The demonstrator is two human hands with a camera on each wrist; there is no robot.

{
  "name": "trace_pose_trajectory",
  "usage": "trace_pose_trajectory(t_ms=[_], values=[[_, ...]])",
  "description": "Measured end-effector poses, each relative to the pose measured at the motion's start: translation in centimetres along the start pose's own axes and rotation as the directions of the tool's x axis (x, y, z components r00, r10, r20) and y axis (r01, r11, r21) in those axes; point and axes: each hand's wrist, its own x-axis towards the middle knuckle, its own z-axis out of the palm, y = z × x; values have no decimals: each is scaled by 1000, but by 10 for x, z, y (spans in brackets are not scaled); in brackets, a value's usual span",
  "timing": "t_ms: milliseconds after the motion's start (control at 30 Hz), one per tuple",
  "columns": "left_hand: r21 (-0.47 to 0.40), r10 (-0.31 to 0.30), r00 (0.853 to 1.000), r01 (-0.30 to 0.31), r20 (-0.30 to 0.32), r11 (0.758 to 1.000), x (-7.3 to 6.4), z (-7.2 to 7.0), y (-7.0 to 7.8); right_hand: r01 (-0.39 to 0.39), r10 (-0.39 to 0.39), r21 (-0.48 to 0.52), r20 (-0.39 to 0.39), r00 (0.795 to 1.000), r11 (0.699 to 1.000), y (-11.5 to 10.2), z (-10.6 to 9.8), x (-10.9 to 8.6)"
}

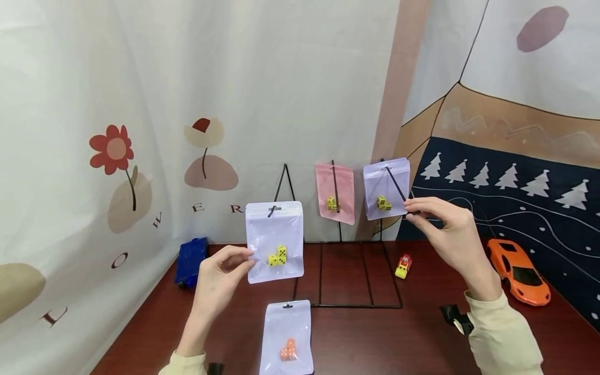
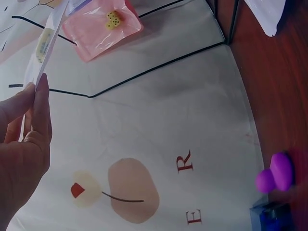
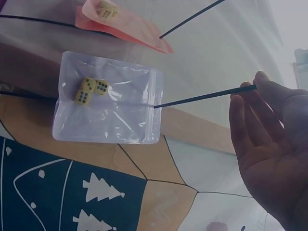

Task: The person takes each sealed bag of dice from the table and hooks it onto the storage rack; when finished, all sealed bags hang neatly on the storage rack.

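Observation:
My left hand [image 1: 217,278] pinches the left edge of a pale lavender zip bag [image 1: 262,234] with several yellow dice [image 1: 277,257] inside. The bag's hang hole lies at the left prong of a black wire rack [image 1: 353,305]. My right hand [image 1: 450,234] pinches the tip of the rack's right prong [image 3: 207,95] between thumb and fingers. On that prong hangs another lavender bag [image 3: 130,125] with yellow dice. A pink bag [image 1: 344,182] with yellow dice hangs from the middle prong. Below, a lavender bag [image 1: 276,328] with orange dice [image 1: 288,350] lies on the table.
A blue toy [image 1: 191,260] sits at the table's back left, with a purple object [image 2: 281,171] beside it. To the right are a small red and yellow toy car [image 1: 403,266] and an orange toy car [image 1: 520,273]. A printed curtain [image 1: 304,104] stands behind the rack.

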Motion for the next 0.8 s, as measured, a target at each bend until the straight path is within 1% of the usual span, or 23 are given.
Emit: trace_pose_trajectory(t_ms=[100, 167, 233, 333, 400, 567, 733, 800], values=[[-21, -12, 1000, 13, 7, 1000, 5, 4, -1, -21, 20, 3, 9, 1000, 1000, -1, -1, 0], [-15, -3, 1000, 4, 15, 1000, 7, 6, 6, -26, 26, 8, 7, 1000, 1000, -1, -1, 1], [-6, -13, 1000, 13, 19, 1000, 8, 8, 15, -42, 42, 7, 12, 999, 999, -1, -1, 0], [3, -23, 999, 23, 24, 1000, 9, 9, 28, -41, 41, 8, 5, 999, 999, -1, -1, 0], [-6, -37, 999, 37, 22, 999, 10, 10, 28, -58, 58, 6, 15, 998, 998, -1, -1, 0], [-15, -26, 1000, 26, 11, 1000, 13, 11, 26, -74, 74, 10, 23, 997, 997, -2, -1, -1], [-36, -24, 1000, 24, 1, 999, 17, 13, 25, -39, 39, 4, 4, 999, 999, 0, 0, -2], [-44, -22, 1000, 22, 1, 999, 19, 14, 24, -51, 51, 8, 8, 999, 999, 0, 0, -2]])
